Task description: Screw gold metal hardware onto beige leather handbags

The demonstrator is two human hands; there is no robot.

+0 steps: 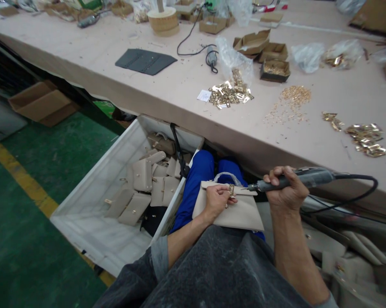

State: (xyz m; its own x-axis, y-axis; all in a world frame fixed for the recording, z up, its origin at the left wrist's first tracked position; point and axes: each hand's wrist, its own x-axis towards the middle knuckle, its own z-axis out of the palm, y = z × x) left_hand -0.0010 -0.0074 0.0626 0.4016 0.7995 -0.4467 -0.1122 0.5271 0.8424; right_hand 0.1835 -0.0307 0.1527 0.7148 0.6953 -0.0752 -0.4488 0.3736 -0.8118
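Observation:
Across my lap lies a beige handbag (241,216), its wrapped handle (228,174) towards the table. My left hand (217,200) pinches a small gold metal clasp (232,191) at the edge of the bag's flap. In my right hand (286,188) is a grey electric screwdriver (304,179), held level with the fingers wrapped round its body. Its thin bit points left, close to the clasp; whether it touches a screw is too small to tell. A black cord runs from the tool's rear to the right.
At my left stands a white bin (93,205) holding several bags. More beige bags (347,261) lie at my right. On the table (99,55) are gold metal plates (228,95), tiny gold pieces (295,95), small cardboard boxes (274,70) and a dark grey sheet (144,61).

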